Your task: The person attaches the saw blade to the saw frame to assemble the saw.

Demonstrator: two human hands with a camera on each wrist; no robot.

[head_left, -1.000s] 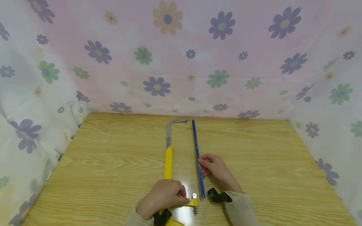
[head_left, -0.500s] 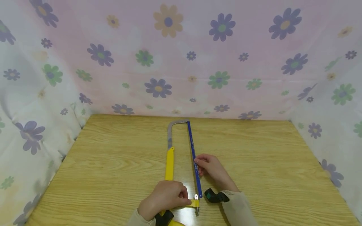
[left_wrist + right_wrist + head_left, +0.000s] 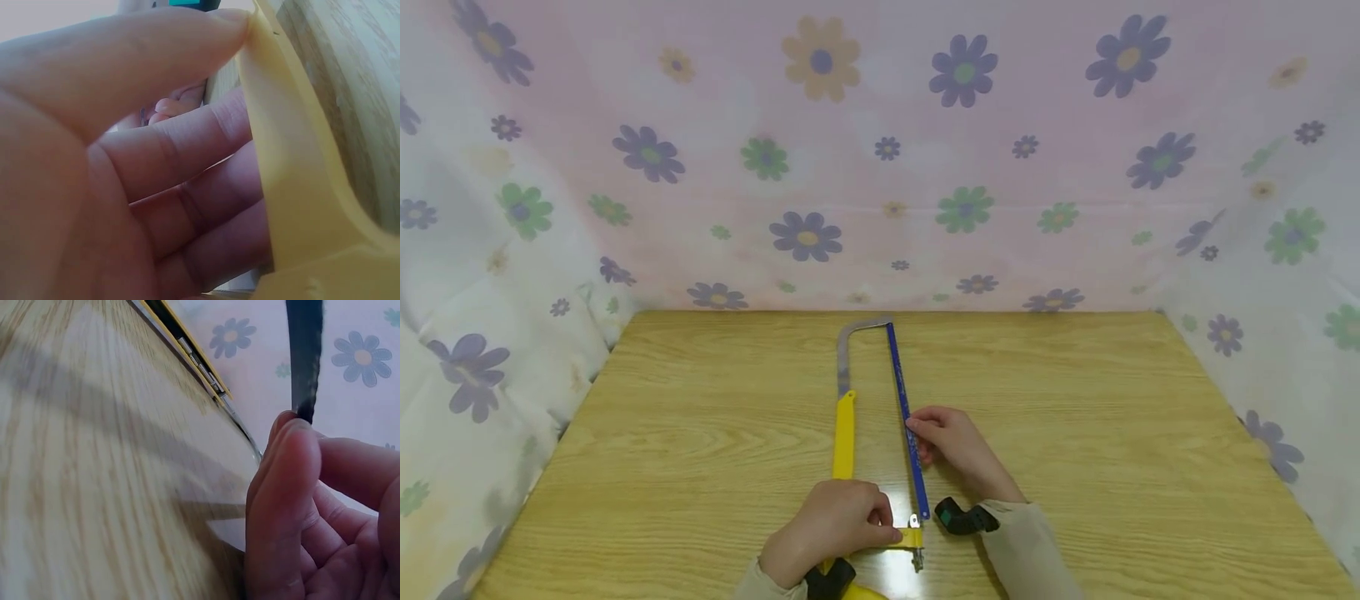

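A hacksaw frame (image 3: pixel 845 417), yellow with a grey metal far arm, lies lengthwise on the wooden table (image 3: pixel 662 433). My left hand (image 3: pixel 835 527) grips its yellow handle end (image 3: pixel 294 187) at the near edge, fingers curled round it. A long blue saw blade (image 3: pixel 906 417) lies along the frame's right side, its far end at the grey arm's tip and its near end at the yellow bracket (image 3: pixel 912 537). My right hand (image 3: pixel 951 446) pinches the blade near its middle. In the right wrist view the blade (image 3: pixel 305 356) shows dark above my fingertips (image 3: pixel 290 462).
Flowered cloth (image 3: pixel 880 150) walls the table at the back and both sides. Bare wood lies to the left and right of the saw. Black wrist-camera mounts (image 3: pixel 958 518) sit on both wrists.
My right hand has slid the blue blade leftward, from lying apart on the table to lining up between the frame's two ends. The left hand has kept its hold on the handle.
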